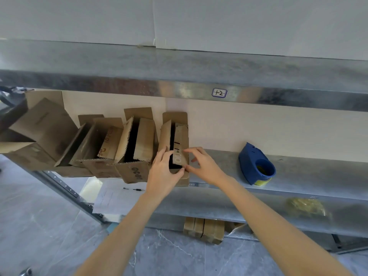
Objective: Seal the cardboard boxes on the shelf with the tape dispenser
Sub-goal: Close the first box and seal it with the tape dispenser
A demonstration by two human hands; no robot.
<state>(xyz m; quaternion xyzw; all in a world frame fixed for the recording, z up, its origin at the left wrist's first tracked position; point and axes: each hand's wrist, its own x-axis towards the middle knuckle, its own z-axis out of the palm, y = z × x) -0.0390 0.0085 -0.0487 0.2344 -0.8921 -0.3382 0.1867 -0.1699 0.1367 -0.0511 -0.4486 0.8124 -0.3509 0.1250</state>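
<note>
Several open cardboard boxes stand in a row on the metal shelf [298, 176]. The rightmost small box [180, 140] has its flaps up, with a dark gap between them. My left hand [164, 174] holds its left side, thumb curled round the near flap edge. My right hand [201, 164] touches the right flap with fingertips, thumb at the near corner. A blue tape dispenser [254, 164] with a yellowish roll stands on the shelf to the right, apart from both hands.
Other open boxes [137, 144] [99, 144] crowd the shelf's left end, some overhanging the edge. An upper shelf beam [179, 88] runs overhead. The lower shelf carries a paper sheet with a pen [119, 198] and a clear bag [306, 207]. Flat boxes [205, 230] lie below.
</note>
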